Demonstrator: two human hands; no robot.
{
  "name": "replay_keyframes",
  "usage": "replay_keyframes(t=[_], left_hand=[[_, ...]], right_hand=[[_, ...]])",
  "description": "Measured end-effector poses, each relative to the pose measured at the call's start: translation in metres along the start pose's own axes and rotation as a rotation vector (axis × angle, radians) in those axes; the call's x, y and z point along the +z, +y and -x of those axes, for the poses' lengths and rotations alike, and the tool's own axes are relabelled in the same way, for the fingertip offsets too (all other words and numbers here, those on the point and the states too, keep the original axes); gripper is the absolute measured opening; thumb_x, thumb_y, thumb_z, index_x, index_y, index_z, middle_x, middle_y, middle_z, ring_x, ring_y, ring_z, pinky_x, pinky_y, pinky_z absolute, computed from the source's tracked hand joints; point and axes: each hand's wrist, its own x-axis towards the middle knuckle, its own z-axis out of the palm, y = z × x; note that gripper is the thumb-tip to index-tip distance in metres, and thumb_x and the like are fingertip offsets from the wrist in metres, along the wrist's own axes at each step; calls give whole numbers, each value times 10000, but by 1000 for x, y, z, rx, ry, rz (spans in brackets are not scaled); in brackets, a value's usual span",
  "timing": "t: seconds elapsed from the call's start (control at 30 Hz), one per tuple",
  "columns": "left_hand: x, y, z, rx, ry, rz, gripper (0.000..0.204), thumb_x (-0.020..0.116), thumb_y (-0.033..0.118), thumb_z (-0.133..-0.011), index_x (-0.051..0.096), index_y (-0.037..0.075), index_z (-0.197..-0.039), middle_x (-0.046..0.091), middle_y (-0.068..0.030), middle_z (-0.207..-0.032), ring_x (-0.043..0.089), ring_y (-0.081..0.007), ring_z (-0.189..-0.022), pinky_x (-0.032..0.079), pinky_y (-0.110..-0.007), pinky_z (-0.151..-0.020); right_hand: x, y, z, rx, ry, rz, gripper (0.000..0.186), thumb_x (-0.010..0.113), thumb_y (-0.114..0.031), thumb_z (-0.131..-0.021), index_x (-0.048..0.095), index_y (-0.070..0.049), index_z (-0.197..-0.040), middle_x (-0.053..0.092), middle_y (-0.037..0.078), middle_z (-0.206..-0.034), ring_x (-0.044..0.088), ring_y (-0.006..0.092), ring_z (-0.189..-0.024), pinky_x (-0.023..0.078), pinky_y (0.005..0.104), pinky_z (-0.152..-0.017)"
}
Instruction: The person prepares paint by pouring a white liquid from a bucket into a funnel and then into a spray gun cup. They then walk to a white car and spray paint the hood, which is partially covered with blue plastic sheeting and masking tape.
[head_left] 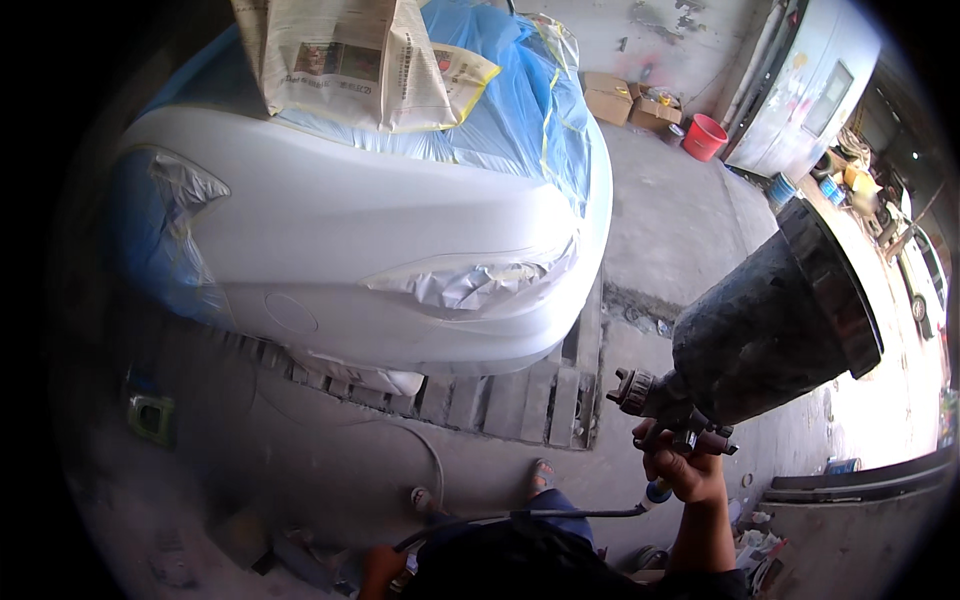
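Observation:
My right hand (685, 472) is closed round the handle of a spray gun (655, 392), raised at the right. A large dark cup (770, 315), stained with paint, sits tilted on top of the gun, and its nozzle points left toward the car. From below the handle a dark air hose (530, 514) crosses in front of my body. Low at the front, partly in shadow, my left hand (380, 572) grips that hose. The white car body (350, 195) stands ahead, apart from the nozzle, with crumpled masking (460, 284) over its light openings.
Blue plastic film (480, 60) and newspaper (350, 70) cover the car's upper part. A floor grating (480, 405) lies beneath it. Cardboard boxes (607, 98) and a red bucket (705, 137) stand by the back wall, near an open door (815, 90). The hose also trails across the floor.

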Motion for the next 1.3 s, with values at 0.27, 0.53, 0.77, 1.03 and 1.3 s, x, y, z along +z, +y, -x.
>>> replay_keyframes(t=[0.27, 0.53, 0.77, 1.03, 1.3], left_hand=[[-53, -66, -48, 212, -27, -26, 429, 565, 385, -713, 675, -1, -863, 637, -232, -893, 614, -394, -864, 480, -457, -787], [-107, -74, -74, 260, -41, -26, 477, 563, 419, -736, 652, 18, -980, 632, -201, -994, 594, -370, -947, 471, -442, -830], [-140, -86, -70, 245, -80, -126, 446, 556, 428, -745, 666, 40, -934, 637, -194, -980, 603, -361, -932, 475, -440, -820], [-162, -167, -112, 228, -72, -118, 417, 565, 423, -746, 680, 55, -906, 649, -182, -945, 616, -349, -911, 483, -439, -797], [-192, -302, -193, 308, -108, -16, 449, 607, 434, -725, 670, 25, -901, 645, -201, -928, 610, -362, -912, 480, -432, -790]], right_hand=[[94, -38, -5, -55, 666, 279, 287, 522, -71, -868, 494, 36, -1133, 609, 140, -1007, 522, 87, -499, 401, 212, -422], [100, -64, -25, 44, 975, 546, 213, 530, -203, -900, 555, -34, -1026, 471, 7, -505, 410, 74, -378, 291, 217, -349], [133, -51, -45, 121, 903, 566, 283, 528, -215, -894, 513, -64, -1132, 429, -18, -492, 387, 65, -370, 285, 205, -345], [226, -44, -70, 96, 929, 612, 152, 520, -180, -900, 549, -52, -977, 450, -12, -490, 410, 69, -375, 291, 213, -349], [352, -31, -79, 63, 1123, 645, 190, 539, -209, -869, 514, -55, -977, 403, -22, -478, 370, 71, -354, 282, 215, -332]])
